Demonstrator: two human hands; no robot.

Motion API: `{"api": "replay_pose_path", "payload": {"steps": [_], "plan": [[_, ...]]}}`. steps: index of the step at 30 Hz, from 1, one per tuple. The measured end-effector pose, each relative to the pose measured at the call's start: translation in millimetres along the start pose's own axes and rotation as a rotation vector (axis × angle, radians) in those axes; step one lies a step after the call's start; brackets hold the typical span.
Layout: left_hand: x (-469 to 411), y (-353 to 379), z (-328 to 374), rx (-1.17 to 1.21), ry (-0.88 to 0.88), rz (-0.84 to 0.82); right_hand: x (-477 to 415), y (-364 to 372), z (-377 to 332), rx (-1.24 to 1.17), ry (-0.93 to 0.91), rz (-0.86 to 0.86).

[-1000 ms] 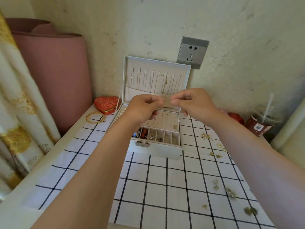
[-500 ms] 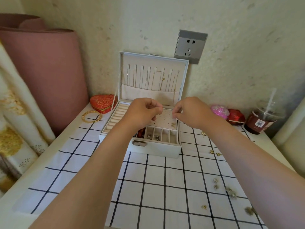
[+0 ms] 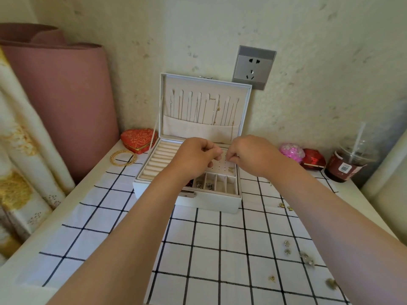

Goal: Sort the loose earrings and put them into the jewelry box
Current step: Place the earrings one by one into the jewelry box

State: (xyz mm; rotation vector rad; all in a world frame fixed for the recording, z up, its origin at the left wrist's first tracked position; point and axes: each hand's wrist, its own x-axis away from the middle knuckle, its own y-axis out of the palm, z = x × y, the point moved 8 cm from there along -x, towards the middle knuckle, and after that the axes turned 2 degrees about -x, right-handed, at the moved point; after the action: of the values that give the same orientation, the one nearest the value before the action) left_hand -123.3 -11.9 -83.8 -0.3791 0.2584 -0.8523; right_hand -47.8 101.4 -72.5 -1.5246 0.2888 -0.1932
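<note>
The white jewelry box (image 3: 211, 203) stands open at the back of the checked cloth, necklaces hanging in its lid (image 3: 204, 106). My left hand (image 3: 196, 157) and my right hand (image 3: 253, 155) hover close together over the box's perforated stud panel (image 3: 226, 167). Their fingers are curled and the fingertips pinch a tiny earring that I can barely make out. A gold pair (image 3: 230, 170) sits on the panel, and the front compartments hold small earrings (image 3: 209, 186). Loose earrings lie on the cloth at right: a silver pair (image 3: 286, 247), gold ones (image 3: 285, 205) and others (image 3: 308, 259).
A red heart-shaped box (image 3: 138, 139) and gold bangles (image 3: 123, 158) lie left of the jewelry box. A pink ball (image 3: 291, 151), a red box (image 3: 313, 160) and a lidded drink cup (image 3: 348, 164) stand at back right. A pink roll (image 3: 61, 95) and curtain (image 3: 19, 172) line the left edge.
Both hands have come down from in front of the lid to just over the stud panel, still close together. The pink ball behind my right hand now shows.
</note>
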Motion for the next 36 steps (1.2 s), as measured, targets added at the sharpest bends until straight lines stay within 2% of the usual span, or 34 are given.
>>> {"api": "replay_pose_path", "payload": {"steps": [4, 8, 13, 16, 21, 23, 26, 29, 32, 36], "plan": [[1.7, 0.0, -0.2, 0.042, -0.01, -0.009, 3.4, -0.9, 8.6, -0.146, 0.07, 0.057], [2.5, -0.9, 1.6, 0.102, -0.023, 0.008, 9.8, -1.2, 23.2, -0.48, 0.182, 0.138], [5.3, 3.3, 7.8, 0.165, -0.026, 0.021, 22.2, -26.0, 10.7, -0.973, 0.129, 0.228], [6.5, 7.6, 7.7, 0.206, -0.059, 0.012, 30.1, -37.0, 10.5, -1.049, 0.101, 0.273], [6.6, 13.8, 9.2, 0.2, -0.053, -0.011, 34.0, -35.8, 22.8, -1.048, 0.114, 0.308], [4.1, 10.0, 11.8, -0.022, 0.068, 0.03, 33.5, -31.7, 31.9, -0.953, 0.164, 0.334], [5.2, 12.8, 13.1, -0.506, 0.251, 0.014, 30.2, -19.6, 38.8, -0.745, 0.191, 0.297], [7.5, 19.9, 9.3, -0.739, 0.317, -0.008, 25.1, -9.6, 30.6, -0.52, 0.14, 0.232], [7.9, 27.0, 6.1, -0.778, 0.356, -0.03, 22.2, -4.6, 21.3, -0.413, 0.127, 0.175], [6.5, 28.5, 2.7, -0.747, 0.35, -0.04, 19.8, -7.7, 11.8, -0.288, 0.096, 0.191]]}}
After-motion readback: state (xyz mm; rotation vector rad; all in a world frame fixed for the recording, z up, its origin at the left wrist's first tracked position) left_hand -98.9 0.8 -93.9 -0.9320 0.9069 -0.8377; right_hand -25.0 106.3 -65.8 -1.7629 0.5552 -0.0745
